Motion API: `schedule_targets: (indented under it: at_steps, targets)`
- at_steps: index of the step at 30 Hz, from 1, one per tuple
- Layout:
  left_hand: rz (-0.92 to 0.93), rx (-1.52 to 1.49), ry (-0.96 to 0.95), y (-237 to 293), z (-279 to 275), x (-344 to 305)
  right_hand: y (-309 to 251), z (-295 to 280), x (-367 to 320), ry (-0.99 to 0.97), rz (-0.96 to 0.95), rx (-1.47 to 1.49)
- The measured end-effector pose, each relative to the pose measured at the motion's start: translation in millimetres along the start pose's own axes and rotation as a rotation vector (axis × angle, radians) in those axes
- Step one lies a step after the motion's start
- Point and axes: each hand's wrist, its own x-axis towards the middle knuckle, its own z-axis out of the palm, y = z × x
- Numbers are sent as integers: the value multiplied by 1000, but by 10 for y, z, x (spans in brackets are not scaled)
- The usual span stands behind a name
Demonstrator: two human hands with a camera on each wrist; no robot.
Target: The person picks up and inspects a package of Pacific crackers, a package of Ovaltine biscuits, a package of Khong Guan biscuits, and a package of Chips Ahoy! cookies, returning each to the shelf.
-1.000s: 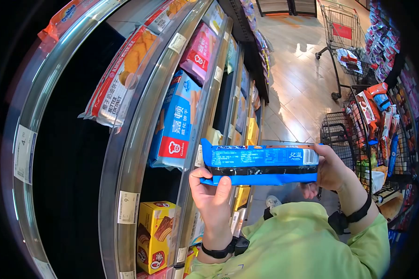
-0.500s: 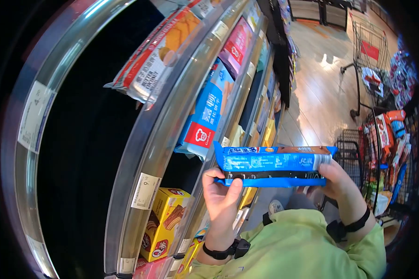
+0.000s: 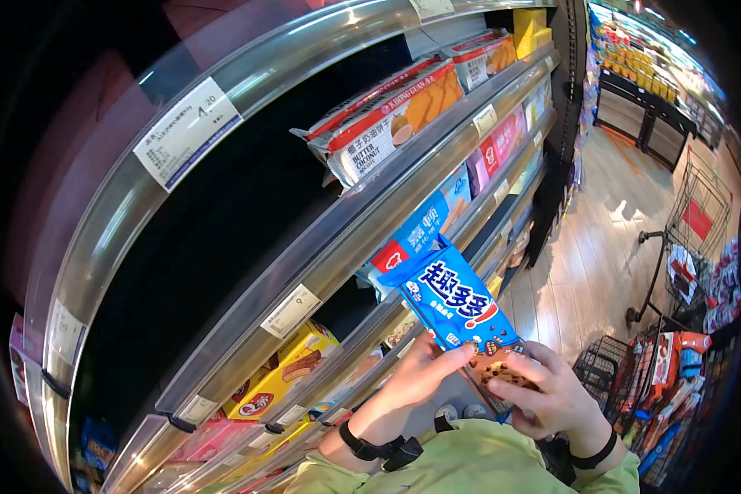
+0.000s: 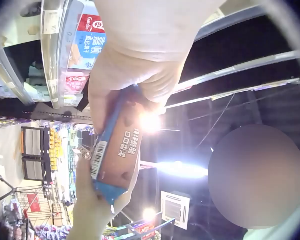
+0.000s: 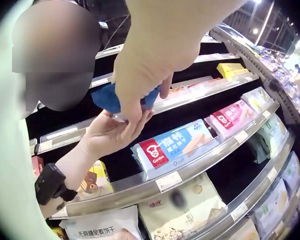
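Note:
Both hands hold a blue cookie pack (image 3: 453, 288) in front of the shelves, its printed front with a large cookie picture turned up toward the head camera. My left hand (image 3: 424, 372) grips the pack's left edge, thumb lying on the front. At the lower right end, my right hand (image 3: 556, 393) has its fingers across the front, over part of the cookie picture. The left wrist view shows the pack's brown narrow side (image 4: 121, 145) with a barcode, between the two hands. In the right wrist view, the right hand (image 5: 152, 65) hides most of the pack.
Red-and-white butter coconut biscuits (image 3: 395, 123) lie on an upper shelf. Blue wafer packs (image 3: 428, 218) and a yellow box (image 3: 284, 375) sit lower. Price tags (image 3: 188, 132) line the shelf edges. A loaded shopping cart (image 3: 675, 395) stands at the right, another cart (image 3: 692, 222) farther up the aisle.
The pack has been turned from its narrow, text-printed side to its front and now slants down to the right. Both hands shifted their grip. The head view has swung left toward the shelves.

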Motion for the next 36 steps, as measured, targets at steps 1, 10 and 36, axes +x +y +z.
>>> schedule_targets:
  at_steps: [1, 10, 36]
  targets:
    - [7, 22, 21, 4, 10, 12, 30, 1, -48, -2, -14, 3]
    - [298, 314, 117, -132, 335, -147, 213, 200, -185, 220, 821, 1276]
    - [415, 722, 701, 585, -151, -3214, -935, 1098, 683, -30, 445, 1054]
